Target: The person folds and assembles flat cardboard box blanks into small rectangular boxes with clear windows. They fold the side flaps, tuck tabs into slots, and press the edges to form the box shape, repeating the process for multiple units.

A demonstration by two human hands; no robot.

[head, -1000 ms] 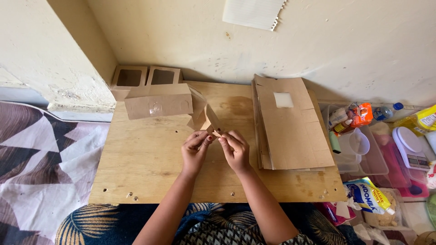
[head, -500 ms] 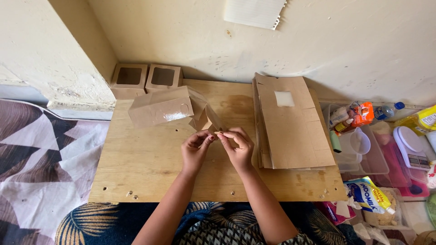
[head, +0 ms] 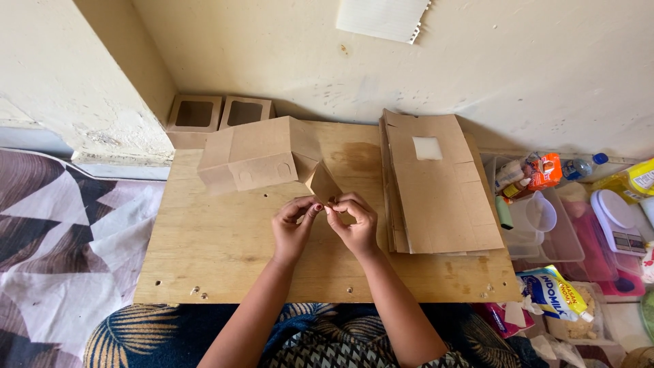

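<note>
Centrally, left hand [head: 293,228] and right hand [head: 354,221] both pinching the cardboard box [head: 262,157] flap edge, bare board [head: 211,252] around.

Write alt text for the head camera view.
Two bare hands, left hand and right hand, pinch a flap of a half-folded brown cardboard box over a square plywood board. A stack of flat brown cardboard blanks lies to the right.
</note>
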